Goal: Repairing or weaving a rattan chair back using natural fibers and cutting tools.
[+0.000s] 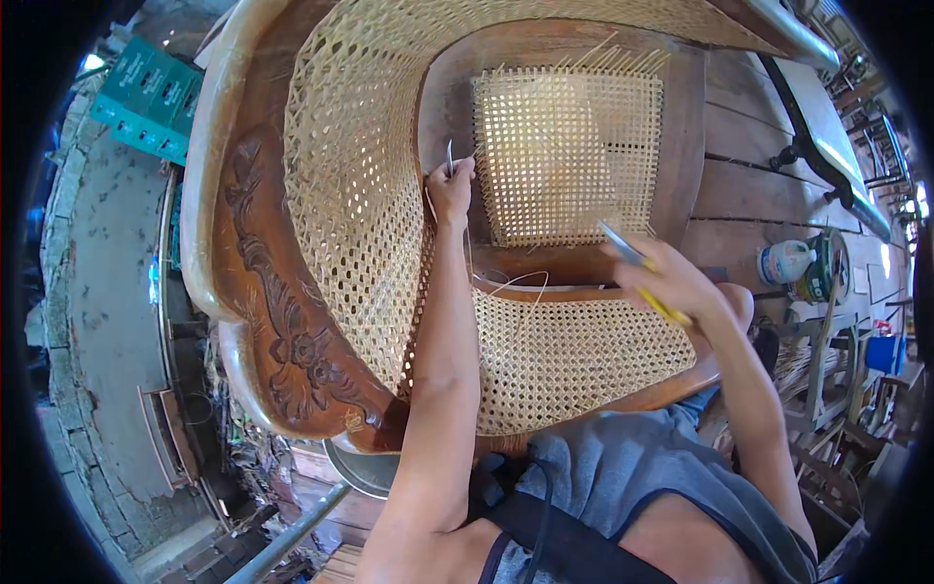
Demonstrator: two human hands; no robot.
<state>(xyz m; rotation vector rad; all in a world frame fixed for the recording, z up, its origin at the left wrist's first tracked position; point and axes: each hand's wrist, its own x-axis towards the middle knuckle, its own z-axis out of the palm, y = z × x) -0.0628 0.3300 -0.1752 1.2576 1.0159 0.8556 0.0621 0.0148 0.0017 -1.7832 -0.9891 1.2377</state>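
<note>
A wooden chair (219, 253) with woven cane panels fills the middle. Its cane seat panel (569, 161) has loose strand ends along the far edge. My left hand (450, 195) is closed near the left side of that panel, and a thin pointed metal tool (449, 156) sticks up from its fingers. Below it, a loose cane strand (533, 275) curls over the near woven panel (574, 355). At the near right corner of the seat, my right hand (671, 277), slightly blurred, is closed around a yellow-handled knife (662, 307); the blade points far left.
Green boxes (151, 97) stand at the far left, beside a concrete strip. To the right are a white jug (786, 261), a green bucket (825, 271) and a bench-like frame with dark legs (827, 161). A metal tube (292, 530) runs at the near left.
</note>
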